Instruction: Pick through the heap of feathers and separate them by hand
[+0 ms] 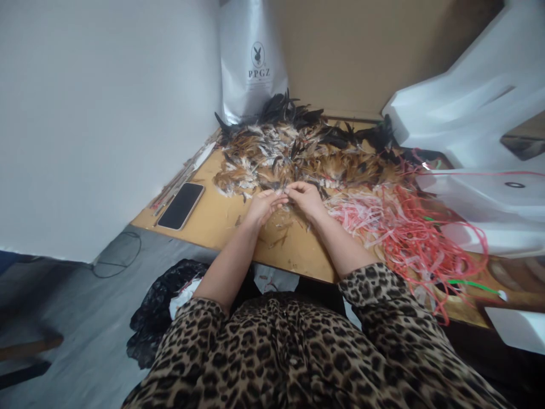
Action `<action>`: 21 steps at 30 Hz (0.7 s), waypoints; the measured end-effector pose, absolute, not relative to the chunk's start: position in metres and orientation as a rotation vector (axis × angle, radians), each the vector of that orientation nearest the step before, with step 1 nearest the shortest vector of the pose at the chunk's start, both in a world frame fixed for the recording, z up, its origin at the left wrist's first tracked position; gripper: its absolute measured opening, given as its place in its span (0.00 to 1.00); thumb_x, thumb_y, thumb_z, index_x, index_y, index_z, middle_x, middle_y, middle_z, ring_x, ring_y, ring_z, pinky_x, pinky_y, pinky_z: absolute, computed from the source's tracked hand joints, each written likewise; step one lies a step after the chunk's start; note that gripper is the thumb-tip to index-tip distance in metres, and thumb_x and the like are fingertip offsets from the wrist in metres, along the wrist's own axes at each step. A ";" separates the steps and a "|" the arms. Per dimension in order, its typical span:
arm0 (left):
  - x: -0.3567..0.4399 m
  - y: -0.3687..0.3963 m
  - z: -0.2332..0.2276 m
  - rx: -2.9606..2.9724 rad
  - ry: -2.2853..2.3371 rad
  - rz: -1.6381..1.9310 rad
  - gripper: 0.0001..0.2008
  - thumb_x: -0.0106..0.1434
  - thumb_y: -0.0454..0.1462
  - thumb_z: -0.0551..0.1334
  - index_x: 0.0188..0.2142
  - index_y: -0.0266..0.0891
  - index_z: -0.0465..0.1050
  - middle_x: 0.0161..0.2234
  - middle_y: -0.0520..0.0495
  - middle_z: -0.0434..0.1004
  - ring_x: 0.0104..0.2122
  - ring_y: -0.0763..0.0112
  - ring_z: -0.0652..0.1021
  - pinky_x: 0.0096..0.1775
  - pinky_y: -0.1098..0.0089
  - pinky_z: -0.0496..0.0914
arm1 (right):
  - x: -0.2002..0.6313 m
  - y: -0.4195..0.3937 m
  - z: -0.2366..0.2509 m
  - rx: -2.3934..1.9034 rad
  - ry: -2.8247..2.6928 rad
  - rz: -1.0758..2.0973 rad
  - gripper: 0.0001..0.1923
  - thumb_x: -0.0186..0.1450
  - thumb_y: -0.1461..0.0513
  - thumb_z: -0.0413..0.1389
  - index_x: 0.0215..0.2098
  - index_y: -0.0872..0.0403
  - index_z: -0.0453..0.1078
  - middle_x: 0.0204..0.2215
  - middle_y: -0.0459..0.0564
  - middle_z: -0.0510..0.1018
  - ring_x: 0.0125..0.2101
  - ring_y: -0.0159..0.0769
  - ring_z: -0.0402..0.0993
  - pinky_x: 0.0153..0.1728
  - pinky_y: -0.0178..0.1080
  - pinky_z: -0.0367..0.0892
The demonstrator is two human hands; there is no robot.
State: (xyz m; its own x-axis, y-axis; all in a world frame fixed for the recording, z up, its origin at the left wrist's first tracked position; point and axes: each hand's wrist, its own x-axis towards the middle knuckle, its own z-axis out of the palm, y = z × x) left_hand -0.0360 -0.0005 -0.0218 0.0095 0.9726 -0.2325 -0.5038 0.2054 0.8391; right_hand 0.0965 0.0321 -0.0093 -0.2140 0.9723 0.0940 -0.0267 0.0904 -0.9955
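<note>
Head view. Table (221, 224) edge running diagonally from lower left of phone (181, 205) to lower right, near edge just in front of lap. Bare strip of tabletop between edge and feathers (298, 150), scattered with small scraps. Open floor (85, 318) to left; white wall (106, 113) close along left side of table. Right side crowded: red cord tangle (409, 233) spilling over edge, white foam blocks (477, 113) stacked beyond.

Left hand (264, 205) and right hand (305, 197) meeting at near rim of feather pile, forearms bare, converging from lap in a V. Fingertips of both pinched narrow together on a small tuft (286, 193) of feathers, held between the two hands just above tabletop; exact count of feathers too small to tell.

Surface: yellow-brown board. Feather pile brown, white and black, spread across middle and back. Phone flat, screen dark, left of hands, well apart. White bag (251, 62) upright at back against brown wall. Black bag (166, 307) on floor below table edge.
</note>
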 end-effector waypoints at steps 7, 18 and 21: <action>-0.035 0.001 -0.026 0.667 0.998 1.288 0.05 0.55 0.33 0.63 0.28 0.31 0.72 0.24 0.47 0.76 0.23 0.81 0.75 0.27 0.80 0.66 | 0.096 0.034 -0.015 -1.064 -1.608 0.945 0.08 0.50 0.58 0.58 0.25 0.54 0.71 0.26 0.47 0.73 0.27 0.31 0.66 0.33 0.36 0.62; -0.030 -0.002 -0.020 0.792 1.072 1.253 0.08 0.53 0.37 0.65 0.26 0.31 0.72 0.24 0.45 0.77 0.23 0.79 0.75 0.26 0.79 0.67 | 0.096 0.032 -0.010 -1.056 -1.302 1.350 0.13 0.44 0.55 0.63 0.21 0.54 0.68 0.19 0.42 0.70 0.21 0.27 0.62 0.26 0.33 0.59; -0.030 -0.004 -0.018 0.787 1.043 1.241 0.08 0.53 0.37 0.65 0.28 0.31 0.73 0.25 0.44 0.77 0.24 0.78 0.76 0.27 0.79 0.67 | 0.096 0.032 -0.010 -1.054 -1.236 1.427 0.15 0.42 0.54 0.64 0.20 0.55 0.68 0.18 0.42 0.71 0.20 0.27 0.63 0.25 0.33 0.59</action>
